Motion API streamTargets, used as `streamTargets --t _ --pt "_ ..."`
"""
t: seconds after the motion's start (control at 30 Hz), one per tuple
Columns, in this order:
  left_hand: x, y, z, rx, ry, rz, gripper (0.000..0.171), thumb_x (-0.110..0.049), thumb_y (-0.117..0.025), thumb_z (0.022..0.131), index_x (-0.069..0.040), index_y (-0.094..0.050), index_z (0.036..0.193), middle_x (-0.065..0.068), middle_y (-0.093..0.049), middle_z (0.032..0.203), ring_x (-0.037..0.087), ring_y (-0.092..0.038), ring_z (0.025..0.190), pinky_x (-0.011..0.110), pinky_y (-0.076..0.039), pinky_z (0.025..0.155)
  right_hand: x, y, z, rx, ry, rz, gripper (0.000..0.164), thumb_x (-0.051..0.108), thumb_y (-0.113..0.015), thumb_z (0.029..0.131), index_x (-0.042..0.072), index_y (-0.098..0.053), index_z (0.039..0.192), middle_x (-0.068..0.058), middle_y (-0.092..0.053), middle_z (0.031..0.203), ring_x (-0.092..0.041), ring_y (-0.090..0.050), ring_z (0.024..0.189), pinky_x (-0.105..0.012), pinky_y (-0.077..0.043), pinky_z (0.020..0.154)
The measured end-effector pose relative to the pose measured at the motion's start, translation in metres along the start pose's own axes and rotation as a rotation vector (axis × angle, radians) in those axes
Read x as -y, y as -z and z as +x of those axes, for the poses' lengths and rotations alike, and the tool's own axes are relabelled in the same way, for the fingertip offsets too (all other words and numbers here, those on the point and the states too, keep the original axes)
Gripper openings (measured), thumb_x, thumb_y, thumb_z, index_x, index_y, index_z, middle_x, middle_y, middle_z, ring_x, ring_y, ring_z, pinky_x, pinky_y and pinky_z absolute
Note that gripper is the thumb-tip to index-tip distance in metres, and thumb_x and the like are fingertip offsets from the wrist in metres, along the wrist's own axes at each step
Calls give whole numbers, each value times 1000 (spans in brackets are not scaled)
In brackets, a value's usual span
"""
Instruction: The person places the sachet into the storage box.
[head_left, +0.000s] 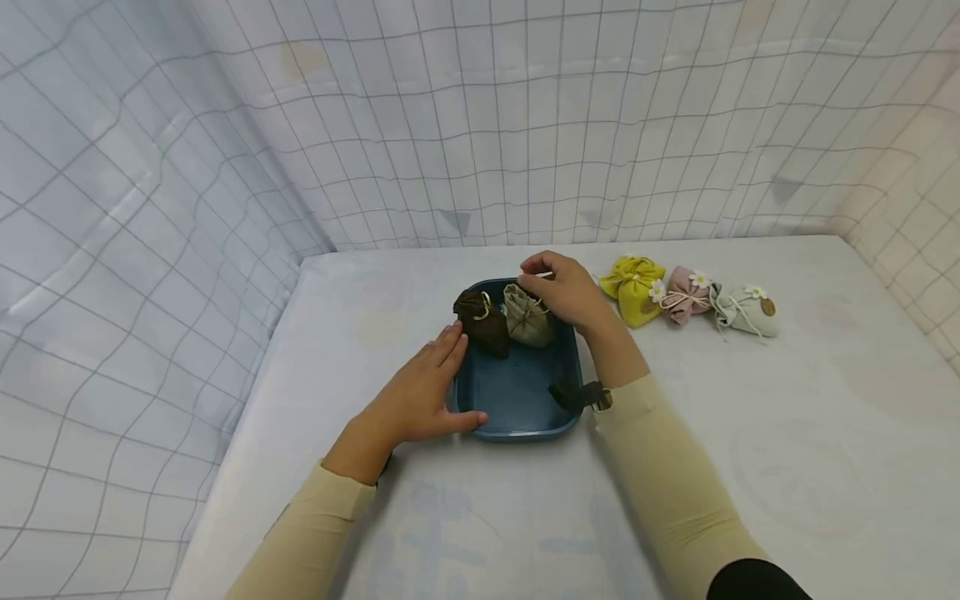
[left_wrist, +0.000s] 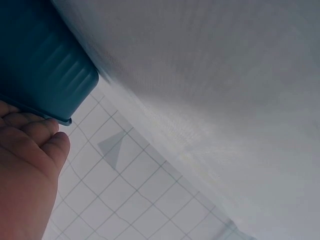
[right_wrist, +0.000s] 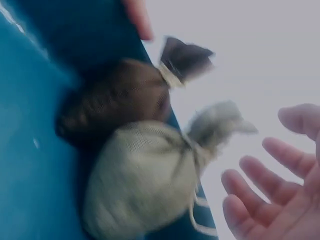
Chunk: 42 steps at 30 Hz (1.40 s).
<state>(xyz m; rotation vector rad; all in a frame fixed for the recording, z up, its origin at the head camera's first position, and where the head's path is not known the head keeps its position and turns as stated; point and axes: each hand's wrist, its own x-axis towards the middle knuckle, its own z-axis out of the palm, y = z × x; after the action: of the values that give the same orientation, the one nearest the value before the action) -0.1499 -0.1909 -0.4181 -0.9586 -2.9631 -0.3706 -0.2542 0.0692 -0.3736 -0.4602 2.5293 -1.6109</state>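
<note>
A blue plastic tub [head_left: 517, 404] stands on the table in front of me. In its far part lie two small drawstring pouches side by side, a dark brown one [head_left: 489, 332] and a grey-beige one [head_left: 529, 323]. Their tied necks lean over the far rim in the right wrist view. My left hand [head_left: 423, 392] rests along the tub's left side, fingers straight and thumb over the near left rim. Just beyond the beige pouch [right_wrist: 145, 175], my right hand [right_wrist: 280, 195] holds nothing; its fingers are loosely spread, with a gap to the pouch's neck.
To the right of the tub, a yellow pouch [head_left: 633, 287], a pink pouch [head_left: 682, 298] and a pale grey pouch [head_left: 750, 310] lie in a row, with small white flowers on them. White grid-patterned curtains [head_left: 525, 125] enclose the table's back and sides.
</note>
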Motion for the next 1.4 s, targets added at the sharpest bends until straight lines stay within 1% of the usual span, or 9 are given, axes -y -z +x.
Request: streamTargets --t 0.13,0.27,0.4,0.6,0.77,0.87,0.97,1.13,1.4 --pt "-1 1 1 6 -3 -1 112 -73 -59 83 4 -22 155 15 -8 165 26 -8 151 46 -21 118 -6 12 4 154 -7 52 44 24 -64 98 7 -54 137 -12 -53 139 -28 -52 127 -46 -45 101" --pt "-2 2 1 20 6 0 112 -74 -58 83 4 -21 156 15 -7 165 25 -8 151 46 -21 118 -9 14 6 274 24 84 51 19 -67 96 7 -49 142 -12 -49 143 -30 -51 128 -47 -44 102" --pt "-2 1 1 23 13 -3 112 -73 -59 83 4 -21 156 14 -6 165 25 -7 151 46 -21 118 -10 11 7 322 47 49 54 16 -67 96 5 -47 144 -12 -48 145 -31 -50 125 -49 -43 102" --pt "-1 0 0 11 7 -1 112 -73 -58 83 4 -21 156 14 -6 165 25 -8 151 46 -21 118 -9 4 7 356 81 -32 54 12 -66 95 3 -46 145 -12 -49 144 -30 -48 127 -48 -41 104" --pt "-1 0 0 8 2 0 112 -73 -58 84 4 -21 156 14 -7 165 25 -8 151 48 -21 118 -7 3 5 414 110 -118 68 8 -70 91 7 -39 151 -12 -44 148 -27 -46 130 -47 -36 108" --pt "-1 0 0 5 2 -2 111 -72 -60 83 4 -22 156 14 -8 165 25 -9 151 48 -21 118 -6 3 5 442 149 -171 73 -1 -65 88 6 -34 154 -14 -39 152 -27 -42 132 -46 -33 110" --pt "-1 0 0 6 5 0 111 -72 -60 83 4 -22 156 14 -8 165 25 -9 151 48 -20 118 -5 2 5 432 168 -192 68 -6 -60 88 4 -37 151 -17 -43 149 -27 -45 129 -46 -36 107" --pt "-2 0 0 12 9 -3 111 -72 -59 84 3 -22 156 14 -8 165 25 -9 151 48 -20 118 -5 -1 7 379 153 -203 49 2 -61 92 4 -49 140 -15 -55 134 -26 -54 115 -45 -43 99" --pt "-2 1 0 7 10 2 111 -71 -60 83 3 -22 156 14 -8 165 25 -9 151 48 -20 118 -7 -4 8 271 149 -177 36 7 -59 95 4 -55 130 -14 -59 128 -26 -55 114 -45 -44 98"
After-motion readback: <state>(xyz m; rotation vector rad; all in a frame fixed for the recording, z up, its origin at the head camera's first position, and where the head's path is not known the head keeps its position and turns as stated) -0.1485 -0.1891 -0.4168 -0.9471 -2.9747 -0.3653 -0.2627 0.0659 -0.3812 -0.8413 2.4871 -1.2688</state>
